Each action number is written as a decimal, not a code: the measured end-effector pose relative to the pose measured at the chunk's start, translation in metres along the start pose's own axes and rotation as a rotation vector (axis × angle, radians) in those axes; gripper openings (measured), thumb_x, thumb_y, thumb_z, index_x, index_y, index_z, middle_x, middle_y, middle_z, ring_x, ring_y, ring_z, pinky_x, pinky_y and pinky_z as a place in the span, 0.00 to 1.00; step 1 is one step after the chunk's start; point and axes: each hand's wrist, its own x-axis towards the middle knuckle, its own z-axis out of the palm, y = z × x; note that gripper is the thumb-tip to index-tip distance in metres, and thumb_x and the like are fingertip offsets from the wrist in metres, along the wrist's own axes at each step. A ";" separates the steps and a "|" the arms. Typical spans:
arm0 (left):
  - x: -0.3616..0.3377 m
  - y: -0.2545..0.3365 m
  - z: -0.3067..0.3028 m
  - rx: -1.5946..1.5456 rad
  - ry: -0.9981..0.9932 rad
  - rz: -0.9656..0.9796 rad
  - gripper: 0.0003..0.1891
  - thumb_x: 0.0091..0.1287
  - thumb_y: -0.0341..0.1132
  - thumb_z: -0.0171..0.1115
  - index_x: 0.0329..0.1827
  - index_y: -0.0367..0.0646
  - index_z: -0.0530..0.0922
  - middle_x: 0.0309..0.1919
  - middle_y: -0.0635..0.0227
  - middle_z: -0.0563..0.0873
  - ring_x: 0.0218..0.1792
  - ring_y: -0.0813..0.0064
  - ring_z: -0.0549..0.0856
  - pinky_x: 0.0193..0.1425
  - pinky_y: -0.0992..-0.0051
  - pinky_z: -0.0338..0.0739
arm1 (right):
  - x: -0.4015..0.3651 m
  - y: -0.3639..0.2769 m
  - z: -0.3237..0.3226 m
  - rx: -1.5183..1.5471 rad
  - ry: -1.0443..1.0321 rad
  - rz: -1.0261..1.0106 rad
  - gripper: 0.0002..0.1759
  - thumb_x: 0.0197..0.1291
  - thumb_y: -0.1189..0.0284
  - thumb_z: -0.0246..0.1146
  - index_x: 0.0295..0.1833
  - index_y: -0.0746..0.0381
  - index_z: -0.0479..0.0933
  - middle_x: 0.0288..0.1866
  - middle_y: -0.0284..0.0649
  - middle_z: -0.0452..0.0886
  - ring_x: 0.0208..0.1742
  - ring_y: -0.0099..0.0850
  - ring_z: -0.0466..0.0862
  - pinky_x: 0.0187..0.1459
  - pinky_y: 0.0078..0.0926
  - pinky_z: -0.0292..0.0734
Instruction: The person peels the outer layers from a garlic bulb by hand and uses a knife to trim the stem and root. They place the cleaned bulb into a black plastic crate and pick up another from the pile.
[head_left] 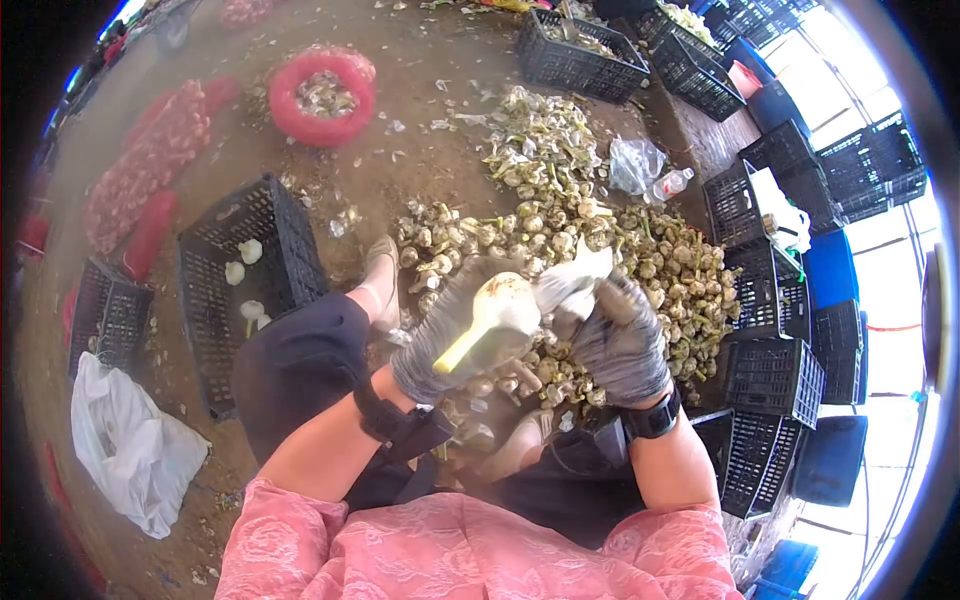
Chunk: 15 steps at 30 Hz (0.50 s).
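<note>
In the left hand's (438,328) gloved fingers sits a garlic bulb (506,302), its pale green stem pointing down and back; those fingers curl about it, partly hidden behind. Just beside it, the right hand's (625,345) gloved fingers pinch some papery white skin (578,272). Below and beyond both sets of fingers spreads a garlic heap (685,270); well left of them, a black crate (290,240) holds several white bulbs (234,273).

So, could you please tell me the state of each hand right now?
Left hand: closed, holding a pale garlic bulb with its stem on.
Right hand: fingers closed on white papery skin; blur hides the exact grip.
</note>
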 end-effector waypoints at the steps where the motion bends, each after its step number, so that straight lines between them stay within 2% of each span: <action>1: -0.004 0.001 0.007 0.082 0.058 0.035 0.17 0.63 0.35 0.53 0.54 0.42 0.68 0.40 0.64 0.79 0.33 0.76 0.81 0.32 0.79 0.79 | 0.001 -0.001 -0.004 0.068 0.056 -0.004 0.13 0.61 0.71 0.52 0.47 0.68 0.70 0.39 0.41 0.77 0.38 0.28 0.77 0.40 0.25 0.75; 2: -0.007 0.002 0.015 0.164 0.118 0.066 0.15 0.66 0.39 0.51 0.51 0.43 0.71 0.39 0.64 0.79 0.33 0.75 0.81 0.32 0.79 0.80 | 0.002 -0.003 -0.009 0.134 0.112 -0.007 0.11 0.62 0.72 0.51 0.45 0.68 0.71 0.36 0.40 0.78 0.37 0.28 0.78 0.41 0.25 0.75; 4: -0.011 0.009 0.019 0.317 -0.054 0.157 0.14 0.66 0.43 0.50 0.48 0.44 0.73 0.37 0.66 0.80 0.33 0.75 0.81 0.34 0.77 0.80 | 0.004 -0.004 -0.010 0.322 0.203 0.000 0.12 0.62 0.70 0.52 0.45 0.67 0.71 0.35 0.40 0.78 0.37 0.27 0.78 0.40 0.25 0.76; 5: -0.010 0.027 0.025 -0.071 -0.057 -0.150 0.14 0.66 0.41 0.50 0.50 0.45 0.72 0.38 0.65 0.80 0.35 0.74 0.81 0.37 0.75 0.79 | 0.005 -0.003 -0.011 0.320 0.199 0.000 0.12 0.62 0.70 0.52 0.45 0.67 0.71 0.35 0.40 0.78 0.37 0.27 0.78 0.40 0.25 0.76; 6: -0.009 0.026 0.016 -0.069 -0.058 -0.144 0.14 0.66 0.41 0.50 0.50 0.45 0.72 0.38 0.65 0.80 0.35 0.74 0.81 0.37 0.75 0.79 | 0.006 -0.002 -0.013 0.171 0.182 0.017 0.12 0.61 0.70 0.54 0.45 0.67 0.71 0.37 0.39 0.79 0.37 0.27 0.79 0.38 0.23 0.77; 7: -0.006 0.022 0.002 -0.021 -0.120 -0.040 0.16 0.67 0.43 0.46 0.52 0.43 0.69 0.41 0.63 0.79 0.39 0.70 0.81 0.40 0.72 0.80 | 0.006 -0.001 -0.014 0.022 0.165 0.032 0.12 0.59 0.70 0.56 0.45 0.66 0.72 0.38 0.38 0.79 0.37 0.26 0.80 0.37 0.21 0.78; 8: -0.003 0.019 -0.008 0.029 -0.183 0.066 0.19 0.69 0.45 0.42 0.55 0.42 0.66 0.44 0.60 0.78 0.43 0.65 0.80 0.44 0.68 0.80 | 0.004 0.001 -0.007 -0.381 0.079 0.121 0.15 0.58 0.66 0.59 0.45 0.66 0.72 0.37 0.35 0.78 0.36 0.22 0.78 0.35 0.18 0.77; 9: -0.009 0.025 0.014 0.113 -0.024 0.091 0.14 0.67 0.37 0.48 0.54 0.44 0.66 0.46 0.61 0.77 0.44 0.68 0.80 0.44 0.68 0.80 | 0.013 0.049 -0.039 0.252 0.041 0.427 0.18 0.58 0.61 0.59 0.46 0.65 0.72 0.36 0.31 0.76 0.34 0.18 0.75 0.34 0.13 0.75; 10: -0.007 0.021 0.007 0.439 -0.059 0.259 0.21 0.58 0.32 0.58 0.54 0.44 0.65 0.46 0.62 0.77 0.44 0.70 0.79 0.46 0.70 0.79 | 0.001 0.050 -0.020 -0.444 -0.327 0.189 0.16 0.56 0.62 0.59 0.40 0.64 0.74 0.32 0.38 0.77 0.31 0.26 0.76 0.34 0.20 0.74; 11: -0.005 0.017 0.000 0.755 -0.041 0.443 0.29 0.50 0.28 0.68 0.55 0.44 0.64 0.46 0.64 0.76 0.45 0.72 0.79 0.48 0.72 0.77 | -0.012 0.052 0.000 -1.087 -0.501 -0.233 0.14 0.54 0.63 0.60 0.34 0.64 0.75 0.27 0.45 0.78 0.28 0.33 0.78 0.34 0.27 0.73; 13: -0.003 0.017 0.000 0.942 0.000 0.482 0.35 0.43 0.28 0.73 0.54 0.43 0.62 0.45 0.65 0.75 0.45 0.74 0.77 0.49 0.75 0.75 | -0.004 0.049 0.021 -1.552 -0.741 0.312 0.27 0.46 0.61 0.66 0.51 0.62 0.72 0.41 0.41 0.79 0.40 0.30 0.79 0.42 0.30 0.76; 14: -0.002 0.018 0.000 1.035 0.023 0.501 0.38 0.39 0.28 0.76 0.54 0.42 0.61 0.45 0.66 0.74 0.45 0.75 0.77 0.49 0.76 0.74 | -0.004 0.032 0.032 -1.573 -0.678 0.249 0.27 0.46 0.62 0.66 0.52 0.62 0.71 0.42 0.41 0.80 0.41 0.28 0.80 0.41 0.29 0.77; 15: -0.005 0.017 0.005 0.665 -0.001 0.398 0.38 0.39 0.28 0.76 0.54 0.42 0.61 0.45 0.66 0.74 0.45 0.75 0.77 0.49 0.76 0.74 | -0.001 0.012 0.038 -1.408 -0.493 0.305 0.28 0.46 0.65 0.67 0.53 0.62 0.70 0.42 0.41 0.80 0.41 0.27 0.80 0.39 0.28 0.78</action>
